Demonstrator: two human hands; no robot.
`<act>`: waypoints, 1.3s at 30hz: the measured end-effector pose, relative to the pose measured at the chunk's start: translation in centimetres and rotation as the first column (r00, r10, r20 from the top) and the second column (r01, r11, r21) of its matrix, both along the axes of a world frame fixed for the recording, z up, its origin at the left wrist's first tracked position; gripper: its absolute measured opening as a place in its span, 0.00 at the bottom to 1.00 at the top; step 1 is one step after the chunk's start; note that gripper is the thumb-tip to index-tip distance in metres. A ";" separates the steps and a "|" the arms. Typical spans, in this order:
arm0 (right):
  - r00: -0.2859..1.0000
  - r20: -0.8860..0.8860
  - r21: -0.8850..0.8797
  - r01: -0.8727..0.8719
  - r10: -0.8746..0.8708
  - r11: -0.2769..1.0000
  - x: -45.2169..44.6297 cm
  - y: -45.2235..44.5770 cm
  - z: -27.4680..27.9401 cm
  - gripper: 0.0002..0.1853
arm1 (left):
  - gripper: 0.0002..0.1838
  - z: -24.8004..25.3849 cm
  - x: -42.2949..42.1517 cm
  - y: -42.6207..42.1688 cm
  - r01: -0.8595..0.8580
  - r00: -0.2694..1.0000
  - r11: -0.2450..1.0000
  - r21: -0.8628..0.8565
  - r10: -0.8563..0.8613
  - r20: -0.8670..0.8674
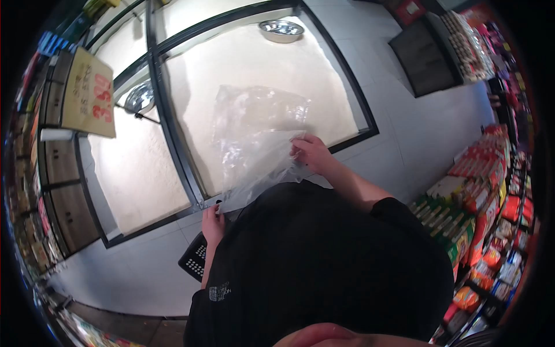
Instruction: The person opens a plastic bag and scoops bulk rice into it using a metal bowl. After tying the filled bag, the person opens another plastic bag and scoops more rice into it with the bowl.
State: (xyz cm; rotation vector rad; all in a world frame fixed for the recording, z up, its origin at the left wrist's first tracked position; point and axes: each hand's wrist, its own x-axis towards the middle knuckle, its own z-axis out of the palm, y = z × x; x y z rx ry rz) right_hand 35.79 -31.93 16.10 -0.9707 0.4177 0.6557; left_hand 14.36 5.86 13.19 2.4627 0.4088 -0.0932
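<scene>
A clear plastic bag (260,150) is spread out in front of my body, over a wide black-framed bin (363,120) filled with a pale, white grain- or flour-like substance. My right hand (310,152) pinches the bag's upper right edge between thumb and fingers. Lower down, my left hand (214,223) is at the bag's lower left corner beside the bin frame, its fingers curled and closed on the plastic. The bag looks flat, with the pale bin contents showing through it.
A metal bowl (281,31) rests at the far end of the bin. Another metal bowl (140,97) lies in the left bin, near a price sign (88,92). A black basket (195,258) is on the floor. Packaged goods (491,254) line the right, with stacked egg trays (465,43) beyond.
</scene>
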 end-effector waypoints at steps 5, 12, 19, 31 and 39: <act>0.957 0.222 -0.075 -0.173 0.186 0.982 2.7 3.6 6.4 0.06 | 0.15 0.8 -3.1 -1.5 -0.181 0.980 0.984 -0.011 0.179 -0.086; 0.878 0.380 0.024 -0.323 0.290 0.946 3.8 9.2 9.1 0.13 | 0.25 -2.4 -13.1 -3.0 -0.363 0.873 0.859 0.360 0.449 -0.192; 0.738 0.540 -0.128 -0.405 0.406 0.905 3.9 13.8 11.8 0.24 | 0.40 -5.9 -20.9 -4.2 -0.394 0.835 0.676 0.623 0.547 -0.066; 0.721 0.678 -0.227 0.023 0.141 0.974 7.3 17.4 17.1 0.24 | 0.20 -5.6 -23.8 1.7 -0.782 0.370 0.536 0.317 0.810 -0.456; 0.589 0.778 -0.365 0.140 0.219 0.921 3.3 23.3 22.1 0.22 | 0.18 -7.3 -30.0 7.9 -0.807 0.408 0.551 0.212 0.780 -0.474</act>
